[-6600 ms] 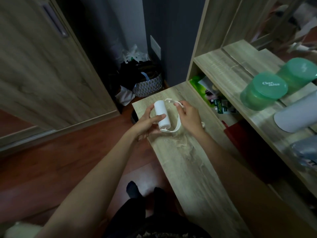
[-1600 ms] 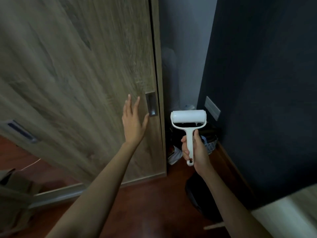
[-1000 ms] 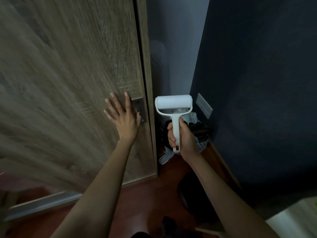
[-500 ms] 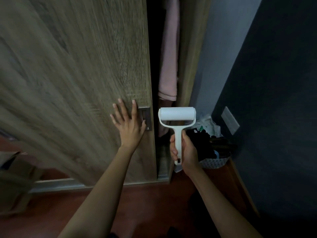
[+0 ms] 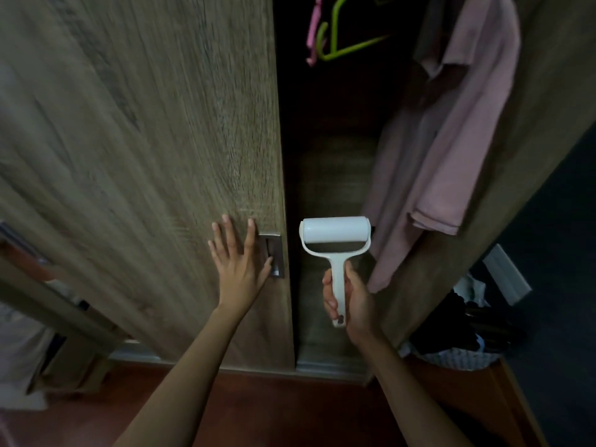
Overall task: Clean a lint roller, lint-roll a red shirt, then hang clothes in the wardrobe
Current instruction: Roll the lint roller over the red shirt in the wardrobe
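At the wardrobe door (image 5: 145, 140), my left hand (image 5: 240, 259) lies flat on the panel, fingers straight and spread, thumb at the recessed metal pull (image 5: 275, 253); it grips nothing. My right hand (image 5: 350, 295) is curled round the handle of the lint roller (image 5: 335, 240), holding it upright before the dark opening, roll uppermost. No clearly red shirt is in view. A dusty-pink garment (image 5: 451, 140) hangs inside on the right, and I cannot tell whether it is the one to be rolled.

The risks, as I judge them: a flat palm has little purchase on a smooth laminate face and could slide instead of moving the door. The thumb in the pull could be nipped if the panel runs behind its neighbour. The roll sits close to the garment's lower hem, and its tacky sheet would snag the cloth or pick up dust from the door edge if I swing it carelessly.

The door is matt wood-grain laminate, tall and flat. The pull is a small brushed-metal rectangle. The roller is white moulded plastic, a forked yoke on a slim flat handle, carrying a smooth cylinder. The garment is soft and limp, folding on itself. A green hanger (image 5: 342, 43) and a pink hanger (image 5: 314, 30), thin and angular, hang empty above.
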The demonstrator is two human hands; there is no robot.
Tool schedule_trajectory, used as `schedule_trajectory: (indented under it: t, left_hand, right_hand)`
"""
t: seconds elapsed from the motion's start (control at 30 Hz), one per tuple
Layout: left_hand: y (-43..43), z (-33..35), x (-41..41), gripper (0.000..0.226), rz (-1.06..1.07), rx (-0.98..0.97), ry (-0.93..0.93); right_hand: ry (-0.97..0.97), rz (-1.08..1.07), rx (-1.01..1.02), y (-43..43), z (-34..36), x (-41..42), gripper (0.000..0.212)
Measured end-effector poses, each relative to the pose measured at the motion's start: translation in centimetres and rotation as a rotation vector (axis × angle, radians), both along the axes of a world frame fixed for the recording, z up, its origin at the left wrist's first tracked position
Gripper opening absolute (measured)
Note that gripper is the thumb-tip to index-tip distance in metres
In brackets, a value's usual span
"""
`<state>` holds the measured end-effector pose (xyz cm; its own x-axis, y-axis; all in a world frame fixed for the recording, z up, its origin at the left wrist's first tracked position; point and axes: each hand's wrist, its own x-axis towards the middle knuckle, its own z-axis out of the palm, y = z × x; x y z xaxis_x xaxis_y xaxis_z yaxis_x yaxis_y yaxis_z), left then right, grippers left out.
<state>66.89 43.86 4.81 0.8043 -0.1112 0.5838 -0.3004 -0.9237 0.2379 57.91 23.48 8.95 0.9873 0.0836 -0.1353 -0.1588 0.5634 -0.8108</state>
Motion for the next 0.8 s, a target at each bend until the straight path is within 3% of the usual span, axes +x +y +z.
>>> schedule_trajectory:
  t: [0.4,0.8]
  left_hand:
    - [14.6,0.1,3.0,0.086,-0.016,0.059,-0.023]
    - [23.3,1.1,3.8,0.09,0.081,0.094,0.022]
  right_hand:
    - [-0.046,0.022,0.0,12.8,-0.6,4.6,0.05]
    - [-0.059,0.149,-0.068,18.3,0.5,6.5,0.048]
